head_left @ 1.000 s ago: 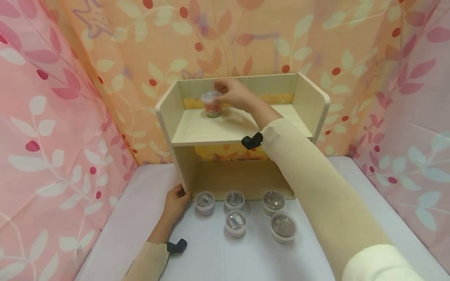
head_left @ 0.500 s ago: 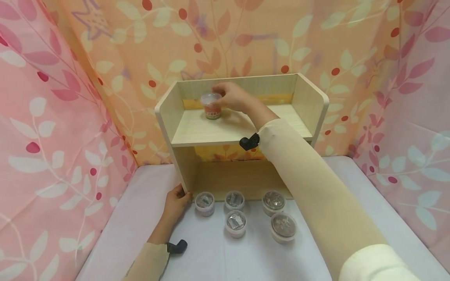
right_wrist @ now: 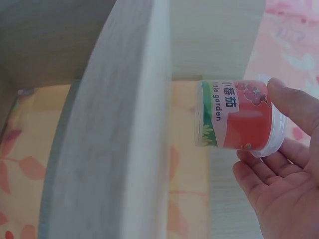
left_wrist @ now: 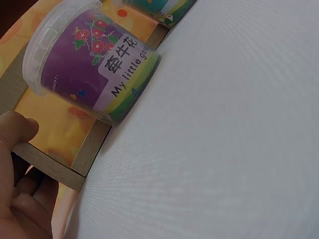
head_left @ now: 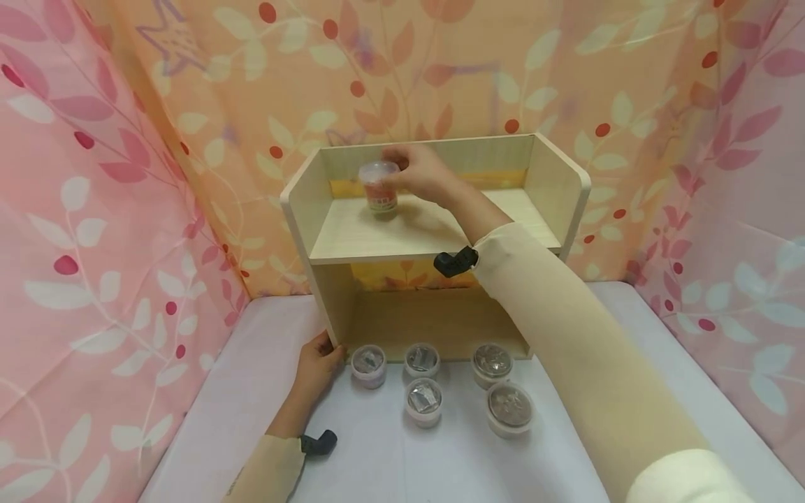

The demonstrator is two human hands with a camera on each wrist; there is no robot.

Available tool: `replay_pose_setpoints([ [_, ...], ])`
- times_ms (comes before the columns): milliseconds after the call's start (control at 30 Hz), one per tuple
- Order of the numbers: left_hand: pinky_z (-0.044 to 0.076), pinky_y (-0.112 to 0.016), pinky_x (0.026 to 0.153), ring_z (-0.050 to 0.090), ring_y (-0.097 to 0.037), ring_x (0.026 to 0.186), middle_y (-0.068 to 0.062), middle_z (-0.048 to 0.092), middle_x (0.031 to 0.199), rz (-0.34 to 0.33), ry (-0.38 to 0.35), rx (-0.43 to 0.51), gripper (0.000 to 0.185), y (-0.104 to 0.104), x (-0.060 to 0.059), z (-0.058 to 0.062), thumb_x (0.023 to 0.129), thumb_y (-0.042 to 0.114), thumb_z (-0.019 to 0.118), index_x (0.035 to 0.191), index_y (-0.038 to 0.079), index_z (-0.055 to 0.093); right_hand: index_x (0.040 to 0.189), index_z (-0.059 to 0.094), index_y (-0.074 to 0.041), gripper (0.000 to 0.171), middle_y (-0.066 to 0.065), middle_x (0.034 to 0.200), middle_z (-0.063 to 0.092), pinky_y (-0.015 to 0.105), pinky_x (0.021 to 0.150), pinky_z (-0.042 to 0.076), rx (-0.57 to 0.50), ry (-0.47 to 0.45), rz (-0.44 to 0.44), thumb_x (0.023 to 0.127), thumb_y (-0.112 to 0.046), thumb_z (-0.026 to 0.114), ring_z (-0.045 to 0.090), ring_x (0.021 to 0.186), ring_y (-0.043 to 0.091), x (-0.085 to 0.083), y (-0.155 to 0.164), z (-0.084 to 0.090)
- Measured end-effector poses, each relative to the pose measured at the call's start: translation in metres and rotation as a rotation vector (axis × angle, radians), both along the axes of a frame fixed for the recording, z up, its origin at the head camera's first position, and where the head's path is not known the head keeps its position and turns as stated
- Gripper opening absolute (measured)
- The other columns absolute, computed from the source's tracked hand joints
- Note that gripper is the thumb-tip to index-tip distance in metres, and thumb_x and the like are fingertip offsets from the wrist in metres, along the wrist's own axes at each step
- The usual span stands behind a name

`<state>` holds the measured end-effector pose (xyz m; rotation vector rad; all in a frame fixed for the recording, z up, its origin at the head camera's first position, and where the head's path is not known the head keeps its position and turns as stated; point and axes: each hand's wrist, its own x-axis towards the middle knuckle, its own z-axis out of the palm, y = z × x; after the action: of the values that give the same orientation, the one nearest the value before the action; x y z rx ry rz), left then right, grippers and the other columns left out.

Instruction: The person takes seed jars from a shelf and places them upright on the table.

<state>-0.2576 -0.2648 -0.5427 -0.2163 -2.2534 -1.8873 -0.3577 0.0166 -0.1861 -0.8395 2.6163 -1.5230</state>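
Note:
My right hand (head_left: 421, 173) holds a lidded clear plastic cup (head_left: 379, 192) with a red and green label over the left part of the upper shelf (head_left: 352, 241). In the right wrist view, the thumb and fingers grip this red-labelled cup (right_wrist: 244, 114) near its lid, and a gap shows between its base and the shelf board (right_wrist: 114, 129). My left hand (head_left: 316, 363) grips the lower front corner of the wooden shelf unit's left side panel (head_left: 327, 300). Close to that hand is a purple-labelled cup (left_wrist: 94, 64), upright on the table.
Several lidded cups stand in front of the unit, among them a middle cup (head_left: 424, 402) and a right cup (head_left: 509, 410). A white cloth covers the table (head_left: 402, 468). Floral curtains (head_left: 440, 70) hang behind and on both sides.
The red-labelled cup dipped a little toward the upper shelf half a second ago and is slightly higher now, still in my right hand. My left hand keeps its hold on the panel.

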Motion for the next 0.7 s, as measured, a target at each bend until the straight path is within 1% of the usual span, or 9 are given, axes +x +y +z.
replay_pose_setpoints([
  [67,0.052,-0.012,0.084,0.059,-0.043,0.127,-0.029,0.061,0.136,-0.004,-0.022,-0.007,0.049,0.001,0.003,0.007,0.095,-0.001,0.069,0.141,-0.008,0.055,0.151,0.046,-0.001,0.073,0.012,0.146,0.057,0.029,0.105,0.047,-0.017,0.009,0.016,0.090,-0.019,0.079,0.056,0.126,0.019,0.006,0.000,0.003],
  [167,0.052,-0.012,0.085,0.058,-0.041,0.129,-0.028,0.060,0.138,-0.005,-0.035,-0.004,0.050,0.000,0.002,0.007,0.095,0.002,0.070,0.142,-0.007,0.054,0.151,0.047,0.000,0.074,0.011,0.146,0.058,0.029,0.104,0.048,-0.025,0.029,0.028,0.089,-0.021,0.081,0.058,0.124,0.018,0.018,0.002,0.006],
  [233,0.052,-0.013,0.085,0.059,-0.040,0.128,-0.026,0.062,0.137,0.004,-0.032,-0.012,0.049,0.000,0.001,0.007,0.095,0.002,0.070,0.141,-0.006,0.056,0.151,0.047,-0.001,0.074,0.010,0.146,0.058,0.029,0.104,0.048,-0.021,0.049,0.033,0.089,-0.022,0.081,0.058,0.124,0.017,0.027,0.004,0.006],
  [300,0.053,-0.014,0.085,0.061,-0.037,0.126,-0.024,0.064,0.135,0.016,-0.019,-0.013,0.048,-0.002,-0.002,0.001,0.094,0.004,0.072,0.140,-0.003,0.058,0.150,0.048,-0.002,0.073,0.009,0.146,0.058,0.030,0.105,0.048,-0.031,0.071,0.040,0.088,-0.022,0.082,0.059,0.123,0.017,0.036,0.006,0.005],
  [533,0.054,-0.014,0.083,0.062,-0.040,0.123,-0.026,0.066,0.132,0.030,0.012,-0.023,0.047,-0.001,-0.003,0.000,0.093,0.002,0.072,0.138,-0.006,0.059,0.147,0.053,-0.003,0.071,0.007,0.143,0.061,0.032,0.104,0.050,-0.087,0.098,0.066,0.086,-0.023,0.084,0.061,0.120,0.017,0.068,0.011,-0.001],
  [700,0.053,-0.013,0.085,0.061,-0.040,0.124,-0.027,0.064,0.133,0.024,0.006,-0.014,0.047,0.000,-0.004,0.001,0.094,0.000,0.071,0.138,-0.007,0.058,0.145,0.055,-0.002,0.070,0.008,0.141,0.063,0.033,0.104,0.050,-0.111,0.132,0.088,0.085,-0.021,0.086,0.063,0.119,0.018,0.093,0.014,-0.009],
])
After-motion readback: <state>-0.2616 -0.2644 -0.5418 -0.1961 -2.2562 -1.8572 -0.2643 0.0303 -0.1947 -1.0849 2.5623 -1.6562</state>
